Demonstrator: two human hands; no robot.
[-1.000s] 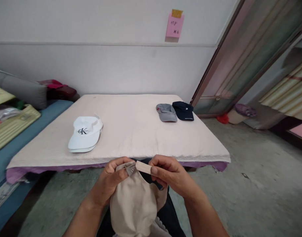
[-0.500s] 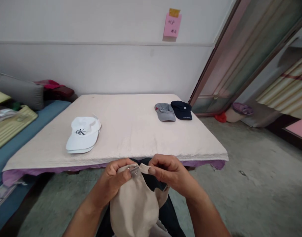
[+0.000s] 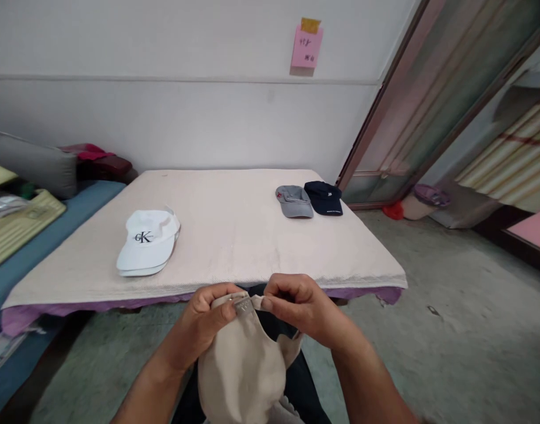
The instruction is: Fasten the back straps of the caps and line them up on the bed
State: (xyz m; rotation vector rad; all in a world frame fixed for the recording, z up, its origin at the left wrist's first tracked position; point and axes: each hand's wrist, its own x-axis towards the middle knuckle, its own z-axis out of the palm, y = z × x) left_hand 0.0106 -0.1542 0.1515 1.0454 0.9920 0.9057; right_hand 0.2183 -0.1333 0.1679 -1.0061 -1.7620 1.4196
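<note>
A beige cap [image 3: 241, 371] hangs over my lap, its back opening facing up. My left hand [image 3: 210, 315] is closed on the cap's edge beside a metal buckle [image 3: 243, 305], with the thumb against it. Between the thumb and fingers of my right hand [image 3: 298, 303] is pinched the cap's beige strap [image 3: 258, 302], which runs to the buckle. Whether the strap's tip sits inside the buckle I cannot tell. The cap's lower part runs out of the frame.
On the cream-covered bed [image 3: 225, 218], white caps [image 3: 148, 241] lie stacked at the left. A grey cap [image 3: 295, 201] and a navy cap [image 3: 324, 198] lie at the far right. A pink note [image 3: 307, 47] hangs on the wall. Bedding lies on a blue surface [image 3: 93, 194] at left.
My right hand has moved slightly left, and less strap shows between its fingertips and the buckle. The buckle now lies flatter toward the camera. Both hands keep their grip.
</note>
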